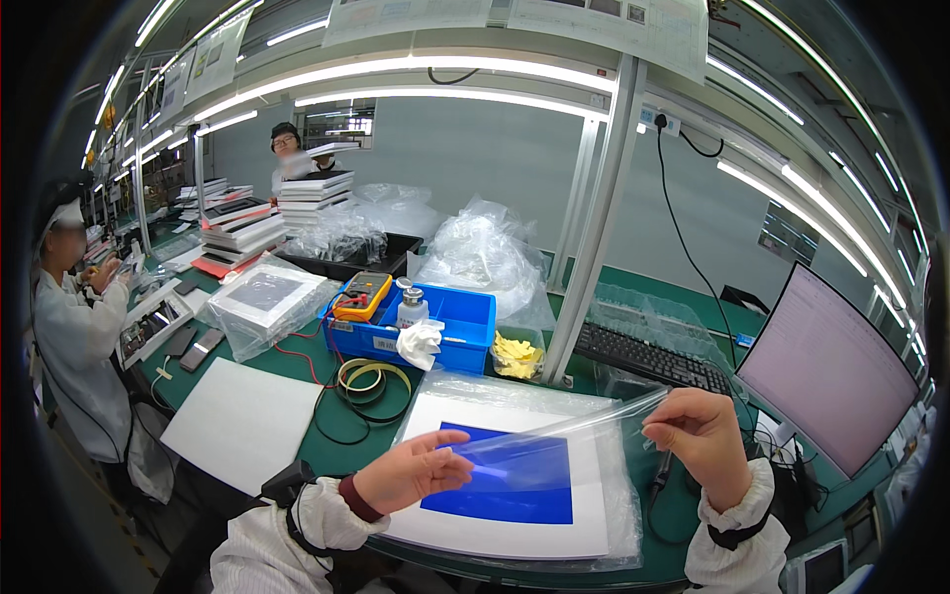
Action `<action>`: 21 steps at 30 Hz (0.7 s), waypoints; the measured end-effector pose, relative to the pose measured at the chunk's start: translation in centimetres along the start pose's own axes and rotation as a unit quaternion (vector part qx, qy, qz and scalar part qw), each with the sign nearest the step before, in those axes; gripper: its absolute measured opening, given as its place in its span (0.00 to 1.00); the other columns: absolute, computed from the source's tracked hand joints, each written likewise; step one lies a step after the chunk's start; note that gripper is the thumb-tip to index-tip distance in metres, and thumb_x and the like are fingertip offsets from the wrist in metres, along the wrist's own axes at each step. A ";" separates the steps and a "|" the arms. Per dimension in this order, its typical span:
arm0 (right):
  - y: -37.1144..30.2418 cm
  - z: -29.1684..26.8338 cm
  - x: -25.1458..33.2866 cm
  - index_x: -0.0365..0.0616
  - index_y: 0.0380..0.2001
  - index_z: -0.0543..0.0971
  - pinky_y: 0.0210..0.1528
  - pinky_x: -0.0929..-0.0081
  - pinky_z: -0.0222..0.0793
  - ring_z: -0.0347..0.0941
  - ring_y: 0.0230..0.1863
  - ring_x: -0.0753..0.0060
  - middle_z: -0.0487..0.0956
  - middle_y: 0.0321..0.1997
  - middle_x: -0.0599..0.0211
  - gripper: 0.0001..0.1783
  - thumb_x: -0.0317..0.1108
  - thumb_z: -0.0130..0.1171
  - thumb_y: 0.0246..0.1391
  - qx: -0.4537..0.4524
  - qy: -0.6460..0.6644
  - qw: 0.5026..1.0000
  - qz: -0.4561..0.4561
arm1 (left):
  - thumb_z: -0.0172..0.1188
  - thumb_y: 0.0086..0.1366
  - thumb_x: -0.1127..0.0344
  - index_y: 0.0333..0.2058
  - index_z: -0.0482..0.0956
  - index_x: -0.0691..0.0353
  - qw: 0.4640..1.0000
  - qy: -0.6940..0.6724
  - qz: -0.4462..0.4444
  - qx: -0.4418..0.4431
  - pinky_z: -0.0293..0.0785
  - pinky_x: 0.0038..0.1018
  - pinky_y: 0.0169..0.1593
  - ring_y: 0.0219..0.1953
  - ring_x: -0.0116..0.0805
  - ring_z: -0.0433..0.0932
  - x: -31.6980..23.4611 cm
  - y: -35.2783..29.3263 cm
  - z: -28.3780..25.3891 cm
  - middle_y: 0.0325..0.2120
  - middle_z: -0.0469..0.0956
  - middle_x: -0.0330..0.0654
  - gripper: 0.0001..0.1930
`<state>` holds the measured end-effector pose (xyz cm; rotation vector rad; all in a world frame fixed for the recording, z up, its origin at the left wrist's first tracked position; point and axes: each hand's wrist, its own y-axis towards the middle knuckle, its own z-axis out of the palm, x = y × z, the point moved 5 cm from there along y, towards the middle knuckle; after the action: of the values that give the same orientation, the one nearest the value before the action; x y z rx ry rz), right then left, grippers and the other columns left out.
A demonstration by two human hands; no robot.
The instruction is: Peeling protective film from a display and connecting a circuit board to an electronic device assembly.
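Plastic film [584,429], right hand [698,436] pinching, left hand [416,473] fingers outstretched

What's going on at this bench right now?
A person's right hand pinches one end of a clear film and holds it up off a white panel with a blue middle. The film slants down to the left hand; whether that grip is closed on it is hard to tell. The panel lies on clear wrap. Behind it, a blue box holds a yellow meter and a bottle.
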<state>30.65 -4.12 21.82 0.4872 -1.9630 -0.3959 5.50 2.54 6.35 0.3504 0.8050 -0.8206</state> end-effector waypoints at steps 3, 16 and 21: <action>0.5 0.9 1.9 0.36 0.24 0.77 0.23 0.86 0.63 0.68 0.22 0.78 0.73 0.23 0.66 0.07 0.20 0.62 0.36 -0.006 -0.004 1.000 -0.020 | 0.53 0.55 0.75 0.56 0.47 0.64 0.981 0.072 0.154 -0.093 0.70 0.24 0.42 0.35 0.32 0.74 -2.6 -1.1 -0.4 0.37 0.72 0.50 0.32; -1.6 3.7 5.0 0.41 0.24 0.79 0.23 0.83 0.65 0.70 0.22 0.74 0.75 0.24 0.66 0.09 0.24 0.63 0.32 0.016 -0.146 0.916 -0.373 | 0.57 0.46 0.81 0.52 0.60 0.65 0.896 0.228 0.381 -0.026 0.69 0.22 0.36 0.29 0.30 0.74 -6.1 -6.3 0.6 0.27 0.76 0.46 0.31; -1.5 4.0 -2.2 0.38 0.24 0.78 0.25 0.85 0.65 0.70 0.23 0.76 0.75 0.23 0.66 0.07 0.21 0.62 0.36 -0.058 -0.079 0.989 -0.107 | 0.57 0.50 0.79 0.26 0.76 0.69 0.854 0.348 0.345 -0.175 0.67 0.18 0.35 0.30 0.28 0.74 -6.2 -4.9 -1.2 0.25 0.75 0.41 0.04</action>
<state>28.18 -4.07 17.72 0.6093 -2.0323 -0.6980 -1.36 3.23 10.35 0.5758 1.3655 0.1727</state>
